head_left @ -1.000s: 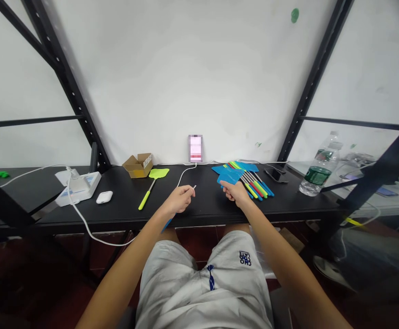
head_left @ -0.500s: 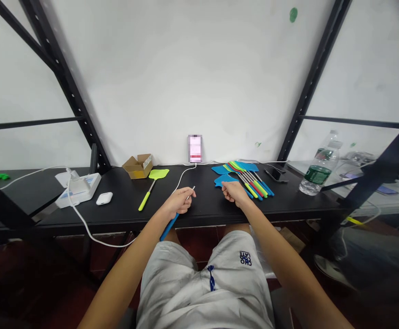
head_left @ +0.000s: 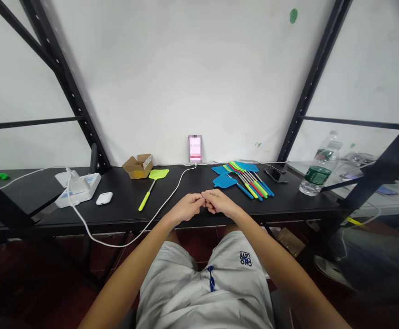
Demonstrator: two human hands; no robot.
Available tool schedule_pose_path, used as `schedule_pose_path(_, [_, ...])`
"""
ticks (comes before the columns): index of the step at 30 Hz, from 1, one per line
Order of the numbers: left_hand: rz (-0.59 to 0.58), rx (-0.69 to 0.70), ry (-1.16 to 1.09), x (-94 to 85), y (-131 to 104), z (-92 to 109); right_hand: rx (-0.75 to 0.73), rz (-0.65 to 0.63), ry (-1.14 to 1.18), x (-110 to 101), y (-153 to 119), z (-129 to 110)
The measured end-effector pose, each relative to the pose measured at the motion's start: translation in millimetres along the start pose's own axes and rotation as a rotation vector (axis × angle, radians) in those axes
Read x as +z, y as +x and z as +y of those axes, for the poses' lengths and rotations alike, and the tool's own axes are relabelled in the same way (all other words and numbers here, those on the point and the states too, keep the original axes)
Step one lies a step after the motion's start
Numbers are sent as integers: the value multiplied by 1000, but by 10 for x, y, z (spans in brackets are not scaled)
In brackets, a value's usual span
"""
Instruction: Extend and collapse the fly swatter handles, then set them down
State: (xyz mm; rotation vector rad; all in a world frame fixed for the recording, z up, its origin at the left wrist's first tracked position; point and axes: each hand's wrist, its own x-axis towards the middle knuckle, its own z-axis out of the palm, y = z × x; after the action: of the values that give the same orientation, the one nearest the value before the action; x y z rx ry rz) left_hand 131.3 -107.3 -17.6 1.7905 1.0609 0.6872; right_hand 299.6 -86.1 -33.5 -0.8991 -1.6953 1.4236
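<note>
My left hand (head_left: 187,208) is closed in front of the table edge around a fly swatter handle. Only a sliver of its blue grip (head_left: 175,226) shows below the wrist; its metal rod is hidden by my fingers. Against those fingertips, my right hand (head_left: 218,202) is closed in a pinch, and what it holds is hidden. Just beyond my right hand lies a blue fly swatter (head_left: 225,181), flat on the table. Beside it is a fanned row of several fly swatters with blue, yellow-green and red grips (head_left: 256,183). A yellow-green fly swatter (head_left: 159,174) lies apart on the left.
On the black table (head_left: 182,183) are a small open cardboard box (head_left: 138,167), a white earphone case (head_left: 104,198), a power strip (head_left: 91,187) and a dark phone (head_left: 275,174). A lit phone (head_left: 195,150) leans on the wall, its white cable trailing left. Water bottles (head_left: 317,171) stand right.
My right hand has moved left from in front of the blue swatter head and now meets my left hand. The rod tip that stuck out of my left hand is now covered.
</note>
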Motion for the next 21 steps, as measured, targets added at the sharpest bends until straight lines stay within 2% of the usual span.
schedule_pose_path(3, [184, 169, 329, 4, -16, 37, 33, 32, 63, -20, 23, 34])
schedule_pose_path(6, [318, 252, 527, -12, -37, 52, 35, 81, 101, -67, 56, 85])
schedule_pose_path(9, [321, 273, 632, -90, -59, 37, 14, 121, 129, -147, 80, 119])
schedule_pose_path(13, [315, 234, 717, -273, -90, 21, 11, 230, 199, -296, 93, 128])
schedule_pose_path(17, [291, 211, 629, -403, -125, 41, 14, 296, 243, -428, 96, 127])
schedule_pose_path(21, [271, 202, 538, -420, -133, 50, 11, 310, 243, -477, 97, 131])
